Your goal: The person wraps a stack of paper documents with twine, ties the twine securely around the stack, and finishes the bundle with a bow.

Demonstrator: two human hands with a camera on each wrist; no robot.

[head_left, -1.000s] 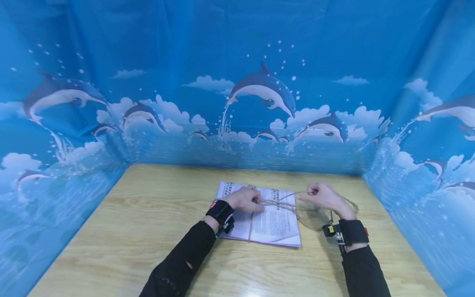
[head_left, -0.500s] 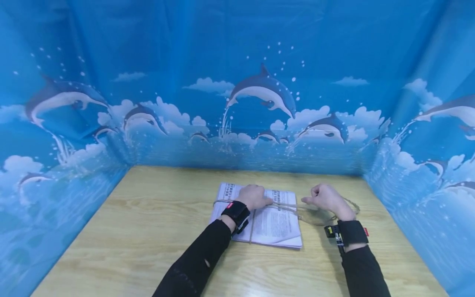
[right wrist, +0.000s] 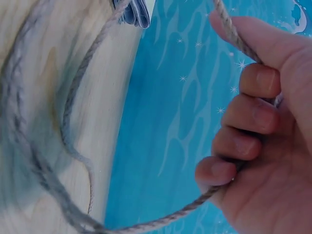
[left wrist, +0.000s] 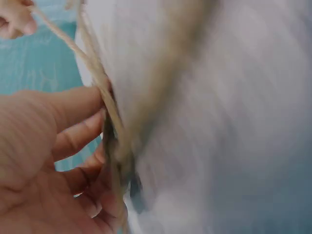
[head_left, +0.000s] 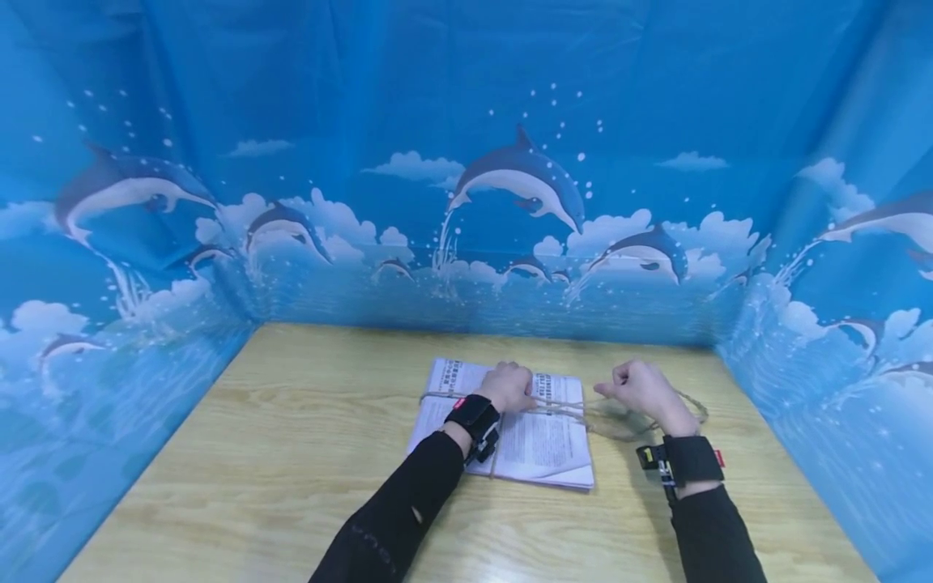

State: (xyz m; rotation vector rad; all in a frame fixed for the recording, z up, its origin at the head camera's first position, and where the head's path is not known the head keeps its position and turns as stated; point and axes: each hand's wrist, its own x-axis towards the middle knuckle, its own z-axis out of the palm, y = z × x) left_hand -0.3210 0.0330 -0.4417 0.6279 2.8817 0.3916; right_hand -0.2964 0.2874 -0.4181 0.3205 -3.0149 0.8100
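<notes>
A stack of printed paper sheets (head_left: 543, 453) lies on the table with brown twine (head_left: 561, 407) running across it both ways. My left hand (head_left: 508, 387) is over the middle of the stack. In the left wrist view, its thumb and fingers (left wrist: 78, 105) pinch the twine (left wrist: 68, 41) where strands meet; the nearest strand is blurred. My right hand (head_left: 641, 393) is right of the stack, above the table. Its fingers (right wrist: 243, 114) curl round a length of twine (right wrist: 80, 80), which hangs in a loose loop below that hand.
The wood-grain table (head_left: 291, 453) extends on both sides of the stack. A blue dolphin-print curtain (head_left: 466, 283) encloses the table's back and sides. Black camera straps are on both wrists.
My left hand has shifted to the right across the stack, uncovering the twine at the stack's left edge. My right hand has hardly moved and keeps its grip on the twine.
</notes>
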